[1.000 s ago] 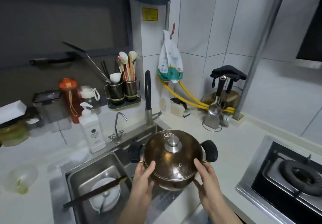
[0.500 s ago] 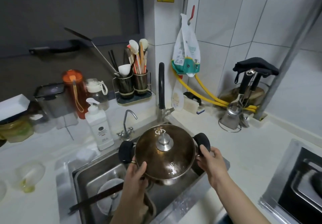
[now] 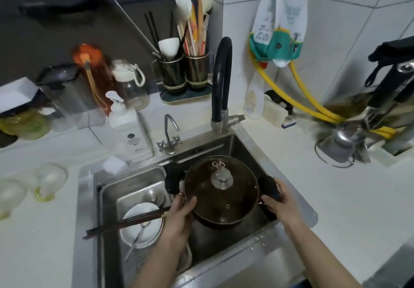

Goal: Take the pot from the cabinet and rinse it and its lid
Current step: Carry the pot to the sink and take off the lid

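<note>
Both hands hold the pot (image 3: 220,194) low in the sink (image 3: 251,153), lid (image 3: 221,189) on, probably to set it under the tap (image 3: 220,81). The left hand (image 3: 179,218) clasps its rim; the right hand (image 3: 281,202) grips the side handle (image 3: 270,186). A tray (image 3: 134,189) with a bowl (image 3: 141,225) lies just beside, so room is little.

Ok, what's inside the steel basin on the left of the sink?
In the steel basin sits a white bowl with a spoon in it and dark chopsticks laid across the top. The bowl hides the basin floor beneath it, and the left hand covers the right edge.
</note>
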`<state>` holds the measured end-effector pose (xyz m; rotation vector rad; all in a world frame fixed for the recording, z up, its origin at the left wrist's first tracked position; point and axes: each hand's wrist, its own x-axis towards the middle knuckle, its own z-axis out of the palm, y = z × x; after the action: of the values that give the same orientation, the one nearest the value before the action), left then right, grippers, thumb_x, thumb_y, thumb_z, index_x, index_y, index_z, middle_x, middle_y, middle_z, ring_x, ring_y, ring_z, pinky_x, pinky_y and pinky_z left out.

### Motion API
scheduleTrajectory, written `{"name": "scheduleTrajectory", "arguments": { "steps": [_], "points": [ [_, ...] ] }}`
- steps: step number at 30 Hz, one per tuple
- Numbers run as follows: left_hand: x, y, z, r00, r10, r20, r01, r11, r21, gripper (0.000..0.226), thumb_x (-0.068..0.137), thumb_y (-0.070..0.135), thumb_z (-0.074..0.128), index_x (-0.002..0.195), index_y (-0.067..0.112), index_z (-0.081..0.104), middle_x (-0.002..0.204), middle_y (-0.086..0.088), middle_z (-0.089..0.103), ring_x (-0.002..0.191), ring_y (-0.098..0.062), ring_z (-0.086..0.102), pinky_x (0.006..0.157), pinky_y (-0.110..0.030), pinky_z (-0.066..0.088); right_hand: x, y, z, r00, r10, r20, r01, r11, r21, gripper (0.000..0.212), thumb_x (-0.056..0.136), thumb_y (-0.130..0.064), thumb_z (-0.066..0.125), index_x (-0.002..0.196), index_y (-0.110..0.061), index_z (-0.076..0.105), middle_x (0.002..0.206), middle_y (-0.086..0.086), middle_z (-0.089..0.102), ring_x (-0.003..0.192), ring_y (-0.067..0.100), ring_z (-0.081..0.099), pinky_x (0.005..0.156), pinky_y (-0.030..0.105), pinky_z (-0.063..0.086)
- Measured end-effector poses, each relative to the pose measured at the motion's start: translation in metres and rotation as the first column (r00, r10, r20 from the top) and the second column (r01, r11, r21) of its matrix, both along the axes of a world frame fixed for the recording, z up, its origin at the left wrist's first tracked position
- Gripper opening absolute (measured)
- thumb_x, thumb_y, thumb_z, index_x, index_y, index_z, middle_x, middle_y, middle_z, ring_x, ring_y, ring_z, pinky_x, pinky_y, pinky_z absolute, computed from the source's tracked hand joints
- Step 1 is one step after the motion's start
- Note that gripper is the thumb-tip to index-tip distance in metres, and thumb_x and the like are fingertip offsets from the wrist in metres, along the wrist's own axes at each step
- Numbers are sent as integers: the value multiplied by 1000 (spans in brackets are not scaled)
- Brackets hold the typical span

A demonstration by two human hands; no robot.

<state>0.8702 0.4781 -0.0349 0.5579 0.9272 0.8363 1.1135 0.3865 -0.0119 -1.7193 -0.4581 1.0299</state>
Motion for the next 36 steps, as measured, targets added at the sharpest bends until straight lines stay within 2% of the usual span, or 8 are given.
{"name": "scheduleTrajectory", "arguments": {
  "steps": [2,6,10,16,22,27,33,36],
  "points": [
    [8,3,-4,1000,10,-10,-10,1000,-21,39,84,-3,58,116,19,64,107,-2,73,96,-15,70,69,-24,57,12,10,-11,1000,13,-14,-13,999,-39,61,82,-1,65,135,-22,42,132,6,52,119,31,52,102,51,44],
    [23,15,-19,996,35,-82,-39,998,-52,42,85,-6,55,119,19,60,100,3,75,91,-8,70,68,-18,56,29,31,-39,999,-6,-48,-1,990,-138,57,84,0,62,134,-18,41,139,12,45,120,34,51,99,53,46],
    [25,28,-37,994,48,-103,-61,991,-120,50,84,-6,55,129,16,54,108,0,73,94,-10,70,70,-21,57,34,41,-59,1000,31,-3,-31,974,-225,48,86,-8,62,128,-19,43,136,12,46,121,34,50,98,54,46],
    [26,44,-61,986,77,-145,-108,969,-221,49,86,-9,51,132,9,49,97,-3,73,85,-15,70,69,-27,57,26,51,-80,981,191,27,-170,922,-347,66,89,-15,60,146,-18,26,148,12,38,135,31,37,110,46,34],
    [41,58,-83,980,60,-190,-128,922,-366,45,89,-5,52,130,12,52,112,-14,66,95,-27,65,71,-38,54,33,69,-95,991,-31,-131,-23,921,-389,64,86,3,59,141,-17,33,141,19,43,122,38,47,95,50,47],
    [56,68,-105,981,21,-191,-105,891,-441,44,92,-3,45,129,20,50,120,-14,60,109,-35,55,98,-58,42,28,72,-117,962,-200,-186,99,891,-443,66,85,11,54,139,-21,35,136,20,45,112,40,51,87,52,50],
    [64,77,-129,985,45,-166,-122,863,-490,52,91,-7,39,137,17,44,109,-13,62,94,-33,59,85,-52,47,20,75,-142,942,-302,-144,186,832,-523,67,84,15,43,138,-24,34,123,20,48,91,35,51,57,39,48],
    [65,79,-132,984,29,-178,-113,869,-481,52,91,-7,40,138,16,42,112,-14,60,91,-32,59,78,-48,48,18,79,-151,952,-296,-80,209,817,-538,66,84,14,43,137,-23,34,116,18,51,87,34,53,66,44,52]
  ]
}}
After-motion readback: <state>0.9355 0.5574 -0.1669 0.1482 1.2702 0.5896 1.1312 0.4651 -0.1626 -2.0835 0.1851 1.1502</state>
